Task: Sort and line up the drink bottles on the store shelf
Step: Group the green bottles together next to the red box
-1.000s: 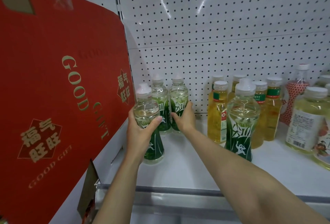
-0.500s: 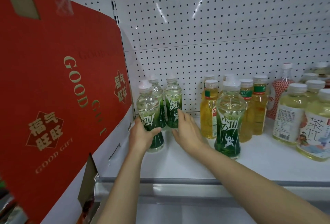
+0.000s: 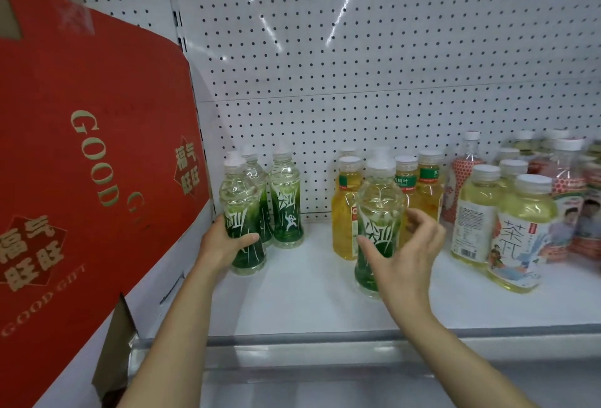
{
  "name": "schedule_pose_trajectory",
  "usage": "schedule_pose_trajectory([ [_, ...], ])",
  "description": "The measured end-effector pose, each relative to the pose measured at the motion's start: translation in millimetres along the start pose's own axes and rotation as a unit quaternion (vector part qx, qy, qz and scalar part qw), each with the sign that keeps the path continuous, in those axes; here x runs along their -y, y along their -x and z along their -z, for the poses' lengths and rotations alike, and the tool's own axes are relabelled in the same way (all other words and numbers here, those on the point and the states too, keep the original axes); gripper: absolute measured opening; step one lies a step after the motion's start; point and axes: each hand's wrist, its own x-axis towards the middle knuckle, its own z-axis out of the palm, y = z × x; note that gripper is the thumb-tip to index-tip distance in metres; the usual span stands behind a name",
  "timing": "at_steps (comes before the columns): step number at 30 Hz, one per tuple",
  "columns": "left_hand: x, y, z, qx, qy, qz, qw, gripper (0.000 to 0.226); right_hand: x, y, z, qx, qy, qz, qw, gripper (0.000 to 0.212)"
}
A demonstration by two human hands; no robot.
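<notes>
The right hand [image 3: 403, 255] has left the green-labelled group at the left of centre and swung across to the stray green bottle [image 3: 379, 228] standing alone at centre frame, in front of the yellow tea bottles [image 3: 349, 209]. That suggests the left cluster is judged settled enough, and the odd one out is next to be brought over to join its kind.

Nearest the camera, both forearms reach up from the lower edge over the shelf lip [image 3: 325, 342]. The right hand is open, fingers spread and slightly curved around the stray bottle's lower body, thumb on its near left side; whether the fingers already touch it cannot be told. The left hand [image 3: 224, 245] grips the waist of the front green bottle [image 3: 242, 219], thumb across its front, close beside the red gift box [image 3: 91, 160] that fills the left of the frame.

Just behind that held bottle stand two more green bottles [image 3: 286, 206], upright. Farther right, pale tea bottles [image 3: 520, 232] crowd the shelf before the pegboard [image 3: 357, 66].
</notes>
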Motion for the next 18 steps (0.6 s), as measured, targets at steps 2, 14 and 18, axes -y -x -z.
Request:
schedule_pose_trajectory([
  [2, 0.6, -0.9, 0.5, 0.001, 0.003, -0.001, 1.000, 0.068, -3.1, -4.7, 0.2, 0.035, -0.033, -0.058, 0.997, 0.098],
  [14, -4.9, 3.4, 3.8, 0.019, -0.052, -0.039, 0.998, 0.069, 42.6, 9.4, -86.8, 0.233, -0.006, -0.071, 0.970, 0.076],
  [18, 3.5, -2.2, 5.6, 0.022, -0.046, -0.032, 0.998, 0.064, 53.9, 12.8, -127.8, 0.254, 0.017, -0.054, 0.966, 0.074],
])
